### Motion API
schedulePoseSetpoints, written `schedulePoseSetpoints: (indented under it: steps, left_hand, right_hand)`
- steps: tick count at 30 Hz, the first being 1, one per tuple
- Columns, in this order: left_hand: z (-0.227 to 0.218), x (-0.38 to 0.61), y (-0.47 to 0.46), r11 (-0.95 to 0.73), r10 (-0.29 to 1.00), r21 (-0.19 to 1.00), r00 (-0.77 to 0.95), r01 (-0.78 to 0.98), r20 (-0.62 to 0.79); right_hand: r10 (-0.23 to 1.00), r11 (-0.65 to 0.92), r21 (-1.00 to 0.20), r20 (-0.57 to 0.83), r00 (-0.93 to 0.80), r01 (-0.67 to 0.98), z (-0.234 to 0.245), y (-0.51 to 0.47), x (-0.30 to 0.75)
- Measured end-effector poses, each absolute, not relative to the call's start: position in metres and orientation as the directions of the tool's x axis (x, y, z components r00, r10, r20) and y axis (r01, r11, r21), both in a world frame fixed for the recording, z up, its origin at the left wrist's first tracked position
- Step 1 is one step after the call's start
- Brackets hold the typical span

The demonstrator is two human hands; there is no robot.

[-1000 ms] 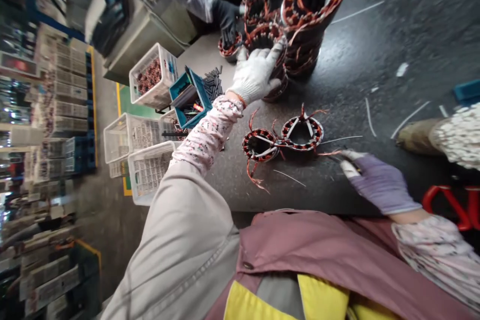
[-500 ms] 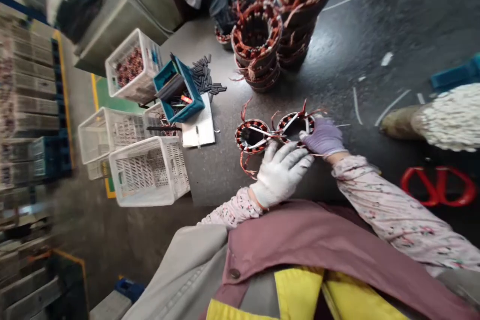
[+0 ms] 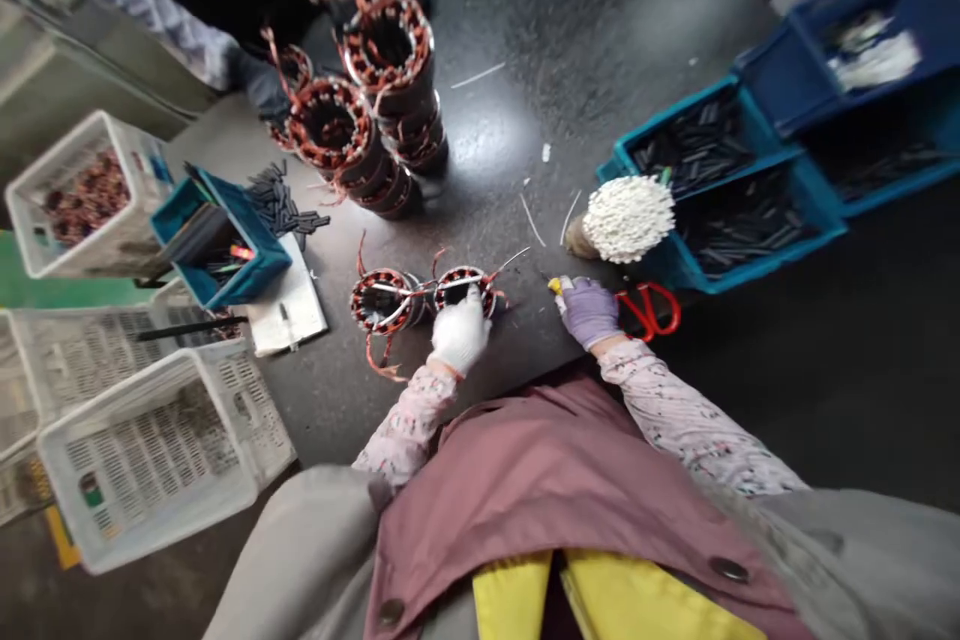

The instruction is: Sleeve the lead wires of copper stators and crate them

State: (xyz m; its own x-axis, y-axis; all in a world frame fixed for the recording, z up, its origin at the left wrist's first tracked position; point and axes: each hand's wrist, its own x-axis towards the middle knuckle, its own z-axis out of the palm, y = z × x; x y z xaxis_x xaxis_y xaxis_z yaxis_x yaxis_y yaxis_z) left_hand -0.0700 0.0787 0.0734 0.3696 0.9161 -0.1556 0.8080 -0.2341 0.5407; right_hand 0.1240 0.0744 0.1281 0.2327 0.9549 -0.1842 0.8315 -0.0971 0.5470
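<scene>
Sitting at the far left, a white plastic crate (image 3: 30, 220) holds a heap of copper-wound parts, and a slotted white crate (image 3: 150, 450) stands below it. Next along are a teal bin (image 3: 259, 265), a pile of black sleeves (image 3: 285, 205) and a sheet of paper (image 3: 292, 305). Further up, a co-worker's dark-gloved hand (image 3: 262, 85) is close to the stacked wound stators (image 3: 409, 135).

Two wound motor stators (image 3: 358, 298) lie flat and touching on the dark workbench (image 3: 517, 360), with thin copper leads curling off them. The white-gloved left hand (image 3: 459, 340) sits on the right-hand ring, fingers bunched downward; whether it is gripping or only pressing can't be told. These rings probably feel heavy and stiff in the steel core, while the leads look soft and easily bent, so the outer core seems the place to take hold.

The purple-gloved right hand (image 3: 590, 312) is curled, pinching a small yellow-tipped item (image 3: 555, 286), mostly hidden. Beyond it are a bundle of cotton swabs (image 3: 628, 218), red-handled scissors (image 3: 645, 308) and blue trays (image 3: 765, 265) of black sleeves.
</scene>
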Motion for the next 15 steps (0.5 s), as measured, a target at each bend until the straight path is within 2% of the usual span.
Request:
schedulePoseSetpoints:
  steps: [3, 6, 8, 9, 11, 13, 15]
  left_hand:
    - [0.066, -0.071, 0.054, -0.281, 0.89, 0.44, 0.403, 0.853, -0.213]
    - [0.063, -0.067, 0.033, -0.336, 0.849, 0.436, 0.469, 0.835, -0.244]
    - [0.063, -0.063, 0.026, -0.36, 0.829, 0.446, 0.5, 0.82, -0.251]
    - [0.064, -0.062, 0.024, -0.359, 0.822, 0.449, 0.506, 0.818, -0.263]
    - [0.064, -0.062, 0.024, -0.342, 0.812, 0.464, 0.506, 0.817, -0.292]
    - [0.064, -0.064, 0.025, -0.335, 0.801, 0.497, 0.519, 0.8, -0.297]
    - [0.064, -0.066, 0.026, -0.344, 0.802, 0.52, 0.533, 0.782, -0.271]
  right_hand:
    - [0.966, -0.095, 0.505, -0.161, 0.201, 0.858, 0.135, 0.077, 0.124]
    - [0.995, -0.007, 0.414, -0.092, 0.05, 0.91, 0.161, 0.052, 0.138]
    - [0.997, 0.049, 0.37, 0.035, -0.067, 0.928, 0.195, 0.031, 0.162]
    - [0.988, 0.027, 0.381, 0.131, -0.083, 0.924, 0.216, 0.025, 0.177]
    - [0.959, -0.13, 0.44, 0.282, 0.001, 0.888, 0.256, 0.025, 0.207]
    - [0.967, -0.217, 0.495, 0.23, 0.114, 0.841, 0.285, 0.044, 0.233]
    - [0.984, -0.159, 0.58, 0.027, 0.176, 0.799, 0.299, 0.074, 0.252]
